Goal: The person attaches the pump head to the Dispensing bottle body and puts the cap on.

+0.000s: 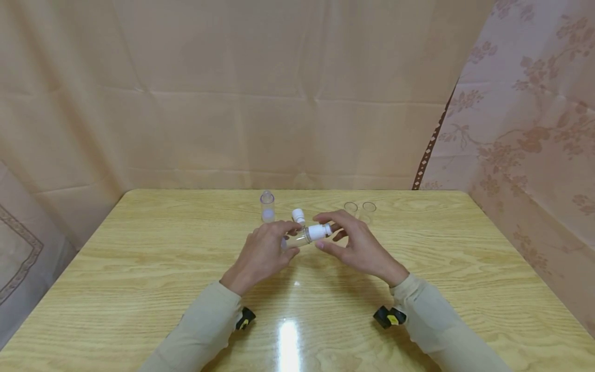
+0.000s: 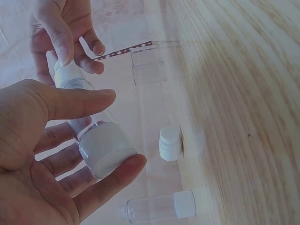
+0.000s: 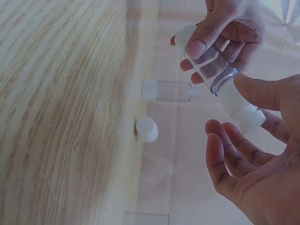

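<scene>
A clear bottle (image 1: 297, 238) with a white base (image 2: 107, 149) and a white pump top (image 1: 318, 232) is held tilted above the table. My left hand (image 1: 267, 249) grips it by the body and base, thumb on one side and fingers round the other. Around the pump top curl the thumb and fingers of my right hand (image 1: 357, 247); in the right wrist view its thumb lies against the white collar (image 3: 232, 97). The other right fingers are loosely bent, away from the bottle. Whether the right fingertips press firmly is hard to see.
Behind the hands, a second clear bottle (image 1: 267, 207) stands on its white base, its threaded neck uncovered. Beside it a small white pump top (image 1: 298, 215) stands on the wood-grain table (image 1: 162, 268). Two clear covers (image 1: 369, 207) stand farther right. Beige cloth (image 1: 279, 103) hangs behind the table.
</scene>
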Available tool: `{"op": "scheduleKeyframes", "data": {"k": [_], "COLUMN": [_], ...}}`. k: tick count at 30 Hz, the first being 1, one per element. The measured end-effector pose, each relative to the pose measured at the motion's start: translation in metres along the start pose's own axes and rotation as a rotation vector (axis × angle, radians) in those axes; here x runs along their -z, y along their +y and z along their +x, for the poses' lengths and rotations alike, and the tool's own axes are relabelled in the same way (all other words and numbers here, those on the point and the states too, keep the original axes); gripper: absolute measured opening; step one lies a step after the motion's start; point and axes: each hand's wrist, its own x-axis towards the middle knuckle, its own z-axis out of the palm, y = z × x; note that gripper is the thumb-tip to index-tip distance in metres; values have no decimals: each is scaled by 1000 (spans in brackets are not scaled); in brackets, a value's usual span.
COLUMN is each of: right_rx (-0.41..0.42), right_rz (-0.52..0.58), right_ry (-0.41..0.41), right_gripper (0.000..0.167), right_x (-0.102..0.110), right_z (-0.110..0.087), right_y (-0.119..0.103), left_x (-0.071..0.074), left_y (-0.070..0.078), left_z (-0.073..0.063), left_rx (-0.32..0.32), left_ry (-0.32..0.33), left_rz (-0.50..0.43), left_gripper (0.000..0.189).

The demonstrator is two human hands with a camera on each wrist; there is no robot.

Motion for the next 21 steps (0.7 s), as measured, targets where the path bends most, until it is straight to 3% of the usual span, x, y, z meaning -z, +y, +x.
{"op": "scheduleKeyframes", "data": {"k": [21], "right_rx": [-6], "right_rz": [-17], "right_ry": [4], "right_gripper": [35], "right_x": [0], "right_z": [0], "right_y": [-2], "left_x": [-1], "left_y": [0], "left_z": [0], "left_rx": [-11], "left_ry": [3], "left_rz": [3], "left_gripper": [37]}}
